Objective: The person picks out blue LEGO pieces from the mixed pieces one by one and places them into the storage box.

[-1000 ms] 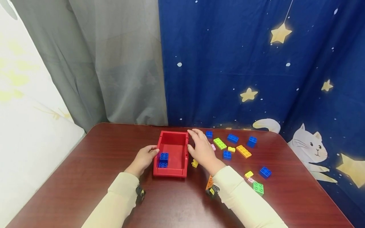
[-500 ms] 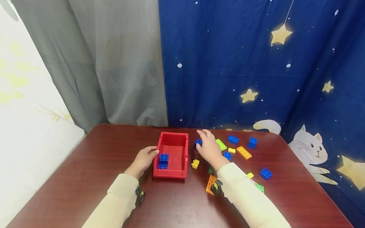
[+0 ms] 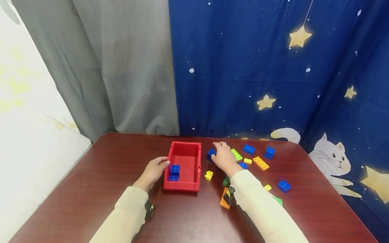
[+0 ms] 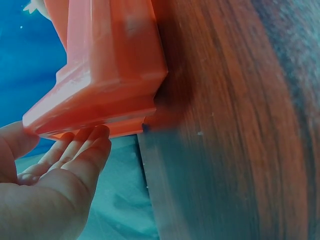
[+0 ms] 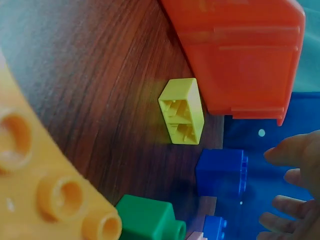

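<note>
Bench (image 3: 188, 217): far edge by curtain (image 3: 231, 67), open room L & near side. Red bin (image 3: 181, 186) approx. mid, far end nr that edge; L hand (image 3: 153, 171) grips its L rim. R hand (image 3: 226, 158) holds nothing, fingers loose, just beside 1 blue brick (image 3: 211, 155). Other pcs seen: 2 orange plates (image 3: 261, 163), 3 green pcs (image 3: 236, 155), 2 blue bricks (image 3: 175, 169) in bin, 4 clear blue pcs (image 3: 284, 186) R, 3 yellow pcs (image 3: 208, 175).

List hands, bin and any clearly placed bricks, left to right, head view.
Left hand → bin → yellow brick nearest the bin → right hand → far orange brick → rightmost blue brick.
</note>
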The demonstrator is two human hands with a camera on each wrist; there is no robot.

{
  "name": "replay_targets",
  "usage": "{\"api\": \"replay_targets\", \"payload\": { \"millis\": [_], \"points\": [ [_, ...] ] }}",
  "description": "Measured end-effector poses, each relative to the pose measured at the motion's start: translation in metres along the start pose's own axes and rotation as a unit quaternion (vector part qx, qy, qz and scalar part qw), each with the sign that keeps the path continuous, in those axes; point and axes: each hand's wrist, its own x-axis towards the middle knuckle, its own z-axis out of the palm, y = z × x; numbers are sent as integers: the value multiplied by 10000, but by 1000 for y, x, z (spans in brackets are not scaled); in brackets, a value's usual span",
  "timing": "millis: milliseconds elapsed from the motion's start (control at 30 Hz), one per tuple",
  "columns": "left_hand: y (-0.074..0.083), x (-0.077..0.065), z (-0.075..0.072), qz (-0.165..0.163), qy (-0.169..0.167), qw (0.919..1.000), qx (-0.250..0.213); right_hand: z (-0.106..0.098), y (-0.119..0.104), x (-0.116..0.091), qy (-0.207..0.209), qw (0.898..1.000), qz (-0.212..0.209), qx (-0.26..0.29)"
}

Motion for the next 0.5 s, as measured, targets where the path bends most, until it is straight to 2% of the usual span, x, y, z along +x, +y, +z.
{"api": "replay_targets", "payload": {
  "millis": [300, 500],
  "points": [
    [-1, -1, 0, -28, 8, 10000, -39, 4, 0, 8, -325, 9992, 198, -86],
    [-1, -1, 0, 35, 31, 10000, -37, 8, 4, 14, -434, 9987, 157, -216]
  ]
}}
